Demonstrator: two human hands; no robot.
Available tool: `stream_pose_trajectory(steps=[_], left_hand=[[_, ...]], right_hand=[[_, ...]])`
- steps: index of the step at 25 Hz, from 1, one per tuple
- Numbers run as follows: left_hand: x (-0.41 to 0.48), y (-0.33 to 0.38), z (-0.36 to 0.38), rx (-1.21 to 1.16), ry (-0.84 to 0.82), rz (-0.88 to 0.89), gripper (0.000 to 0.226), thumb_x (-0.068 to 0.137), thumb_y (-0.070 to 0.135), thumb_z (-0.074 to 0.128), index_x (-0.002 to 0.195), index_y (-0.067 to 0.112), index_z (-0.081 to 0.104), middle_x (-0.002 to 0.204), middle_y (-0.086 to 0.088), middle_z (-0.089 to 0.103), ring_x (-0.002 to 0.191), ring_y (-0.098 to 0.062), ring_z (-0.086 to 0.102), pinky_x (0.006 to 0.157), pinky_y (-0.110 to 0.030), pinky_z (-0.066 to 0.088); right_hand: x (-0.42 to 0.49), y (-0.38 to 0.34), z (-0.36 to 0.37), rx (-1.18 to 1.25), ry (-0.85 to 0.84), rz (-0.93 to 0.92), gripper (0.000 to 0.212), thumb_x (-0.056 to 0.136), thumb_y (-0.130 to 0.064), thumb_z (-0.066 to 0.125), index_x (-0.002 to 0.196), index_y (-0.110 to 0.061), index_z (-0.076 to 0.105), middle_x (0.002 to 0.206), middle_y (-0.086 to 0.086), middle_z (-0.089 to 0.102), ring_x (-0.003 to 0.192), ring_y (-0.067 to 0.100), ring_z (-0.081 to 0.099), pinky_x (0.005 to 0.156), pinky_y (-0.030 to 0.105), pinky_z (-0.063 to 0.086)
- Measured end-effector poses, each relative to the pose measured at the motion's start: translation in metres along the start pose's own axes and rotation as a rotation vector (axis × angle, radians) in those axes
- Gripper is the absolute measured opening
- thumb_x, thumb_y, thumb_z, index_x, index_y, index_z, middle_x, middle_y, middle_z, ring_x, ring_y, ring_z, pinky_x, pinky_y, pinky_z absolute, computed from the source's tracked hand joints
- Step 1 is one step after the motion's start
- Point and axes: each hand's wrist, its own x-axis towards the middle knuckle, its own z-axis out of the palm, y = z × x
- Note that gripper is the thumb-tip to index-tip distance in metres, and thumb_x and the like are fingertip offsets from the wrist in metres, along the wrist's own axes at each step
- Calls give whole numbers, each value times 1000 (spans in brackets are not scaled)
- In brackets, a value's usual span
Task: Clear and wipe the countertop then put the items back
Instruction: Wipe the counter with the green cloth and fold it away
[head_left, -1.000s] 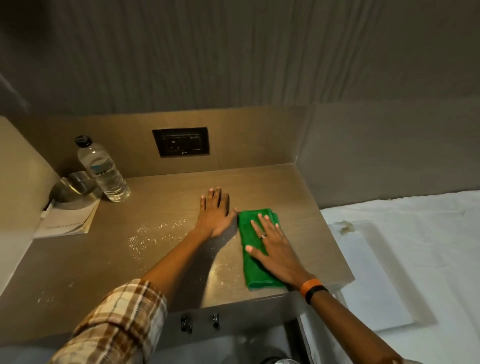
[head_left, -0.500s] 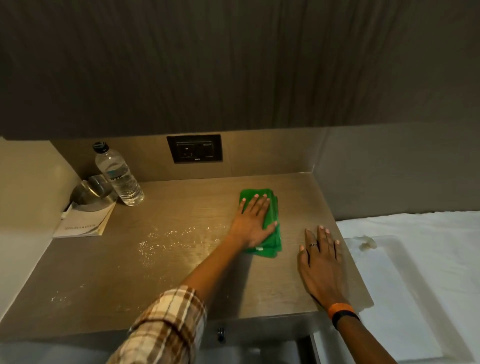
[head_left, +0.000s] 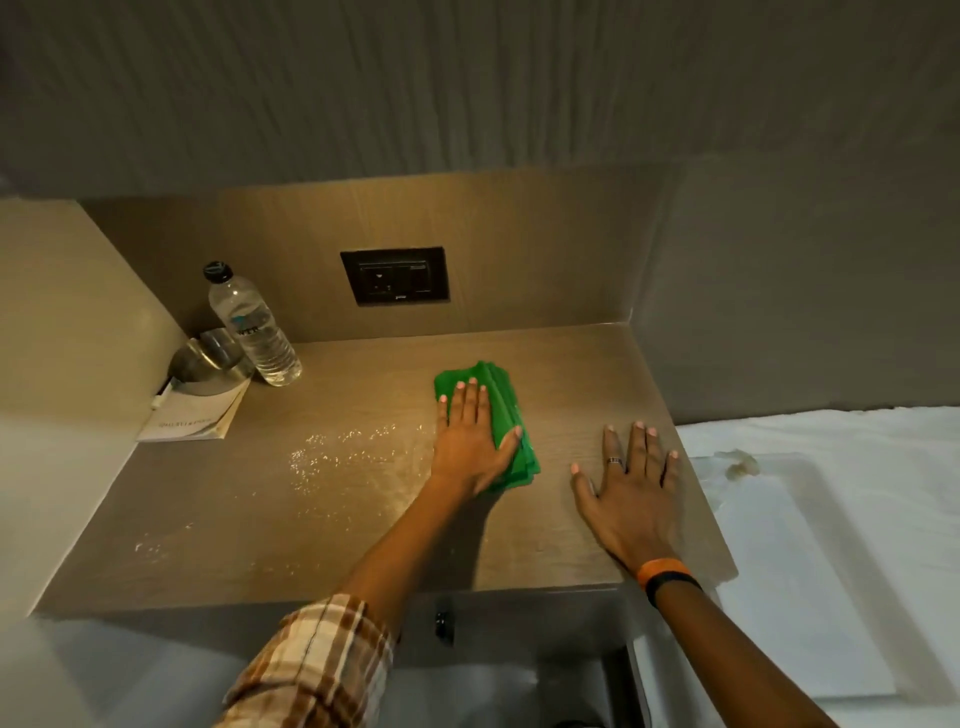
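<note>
1. Countertop (head_left: 597, 374) looks like matt wood-grain laminate, with glossy wet droplets (head_left: 343, 452) on the left-middle.
2. Green cloth (head_left: 506, 410) is soft folded fabric.
3. Far left: clear plastic bottle (head_left: 254, 327), shiny metal bowl (head_left: 208, 358), matt paper booklet (head_left: 192, 415).
4. Wall socket (head_left: 395, 275) is dark plastic.

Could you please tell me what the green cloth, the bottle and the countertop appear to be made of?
Green cloth: soft woven fabric, probably microfibre, folded in layers.
Bottle: clear glossy plastic, ribbed, with a dark cap.
Countertop: matte brown wood-grain surface, probably laminate; droplets bead on it.
</note>
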Motion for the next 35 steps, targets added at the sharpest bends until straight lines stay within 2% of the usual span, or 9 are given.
stream_pose_trajectory(steps=[5,15,19,23,25,27,29,32,35], left_hand=[[-120,-8,27,2,6,298,85,95,73,16,158,20,-1,168,1,-2,153,-11,-16,128,-44,0],[-93,-64,-1,4,47,-153,86,96,68,15,157,10,-2,168,-8,-1,155,-21,-6,127,-45,-3],[-92,-82,-12,48,-93,74,91,94,73,13,157,10,-5,167,-8,-6,155,-26,-9,126,-47,-7],[-117,-110,-22,-82,-49,269,79,97,70,12,158,20,-2,166,2,-3,155,-15,-5,127,-44,-2],[-128,-145,-31,-137,92,167,73,99,65,11,158,23,0,167,3,1,154,-11,-5,128,-43,3],[-130,-199,-50,-136,171,4,69,100,61,13,157,23,4,167,3,4,154,-14,-2,127,-42,4],[-127,-260,-71,-74,202,-132,66,101,56,14,157,22,10,167,-1,10,155,-20,7,127,-45,11],[-126,-338,-85,26,211,-224,69,99,49,7,155,12,24,163,-14,24,151,-32,22,123,-49,23],[-124,-384,-77,-44,207,-328,61,104,40,33,154,5,25,161,-19,26,149,-36,26,121,-49,31]], right_hand=[[-3,4,-6,41,-10,-23,86,92,-73,19,160,-21,13,168,17,5,157,32,-1,126,56,1],[-13,2,-16,78,-50,-66,84,94,-72,21,160,-21,10,169,15,1,157,30,-5,126,54,-2],[-16,-5,-16,52,-5,-84,73,99,-60,29,157,-17,25,167,17,11,156,33,4,126,55,2],[-35,-82,-15,291,169,-335,56,99,-43,30,143,-15,50,162,8,33,151,25,27,127,48,14],[-43,-150,-8,299,96,-463,57,100,-45,28,147,-18,46,163,4,31,153,22,25,128,43,12],[-51,-200,6,169,-31,-483,64,102,-52,27,158,-21,25,168,5,14,157,22,9,129,43,5],[-51,-219,18,57,-70,-398,69,101,-57,23,160,-24,11,169,6,1,157,22,-3,128,45,-1],[-43,-222,26,33,-39,-283,69,100,-57,21,159,-24,9,169,8,-1,157,23,-4,127,48,0],[-2,-226,25,47,-38,-161,70,99,-58,22,159,-25,11,169,11,-1,157,25,-3,127,51,3]])
